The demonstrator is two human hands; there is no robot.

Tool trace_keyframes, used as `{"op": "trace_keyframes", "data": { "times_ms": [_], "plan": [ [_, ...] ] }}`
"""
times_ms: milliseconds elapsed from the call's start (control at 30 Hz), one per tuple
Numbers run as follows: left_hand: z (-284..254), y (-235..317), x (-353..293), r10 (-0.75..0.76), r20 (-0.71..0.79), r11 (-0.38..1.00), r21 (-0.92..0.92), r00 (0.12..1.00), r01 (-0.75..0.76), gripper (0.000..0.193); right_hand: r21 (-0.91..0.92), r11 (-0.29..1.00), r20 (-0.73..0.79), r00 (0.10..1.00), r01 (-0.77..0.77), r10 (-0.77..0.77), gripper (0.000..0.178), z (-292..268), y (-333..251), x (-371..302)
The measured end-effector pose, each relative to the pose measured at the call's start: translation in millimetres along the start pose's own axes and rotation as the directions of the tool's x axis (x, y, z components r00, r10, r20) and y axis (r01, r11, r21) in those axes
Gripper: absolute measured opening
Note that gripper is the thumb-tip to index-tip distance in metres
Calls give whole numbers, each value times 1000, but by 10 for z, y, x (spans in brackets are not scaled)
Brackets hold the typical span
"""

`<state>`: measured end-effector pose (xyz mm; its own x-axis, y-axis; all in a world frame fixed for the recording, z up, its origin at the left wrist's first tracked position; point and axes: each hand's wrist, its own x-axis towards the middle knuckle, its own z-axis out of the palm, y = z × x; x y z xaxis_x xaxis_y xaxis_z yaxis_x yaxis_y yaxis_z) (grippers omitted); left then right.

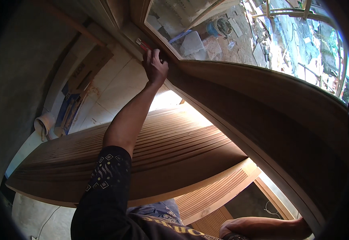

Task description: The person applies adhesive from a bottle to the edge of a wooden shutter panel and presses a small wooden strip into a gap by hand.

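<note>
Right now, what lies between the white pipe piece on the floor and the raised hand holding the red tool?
In the head view, flat cardboard and pale floor tiles lie between the white pipe piece and the left hand.

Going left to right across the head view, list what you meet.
White pipe end → blue-and-tan carton → left hand holding a red tool → blue tub outside → long wooden frame.

A white plastic pipe [43, 124] and a flat cardboard box [76, 94] lie on the tiled floor [114, 86].
</note>
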<state>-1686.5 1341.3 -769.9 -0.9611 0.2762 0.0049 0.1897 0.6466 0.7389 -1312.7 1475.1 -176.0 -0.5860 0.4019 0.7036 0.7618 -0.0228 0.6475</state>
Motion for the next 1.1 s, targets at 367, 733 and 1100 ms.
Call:
{"op": "trace_keyframes", "data": {
  "times_ms": [367, 733, 1100],
  "plan": [
    [-868, 159, -288, 15, 27, 908, -418, 1000, -2, 14, -53, 999, 28, 1000, 3, -2, 51, -104, -119, 16],
    [-3431, 1471, -1038, 366, 363, 732, -680, 857, -24, 20, 506, -856, 829, 333, -105, 449, 16, -669, -331, 311],
    [-3680, 3540, -3677, 558, 498, 731, -673, 663, -110, 27, -308, -795, 807, 299, -522, -509, 25, -884, 928, -2022]
  ]
}}
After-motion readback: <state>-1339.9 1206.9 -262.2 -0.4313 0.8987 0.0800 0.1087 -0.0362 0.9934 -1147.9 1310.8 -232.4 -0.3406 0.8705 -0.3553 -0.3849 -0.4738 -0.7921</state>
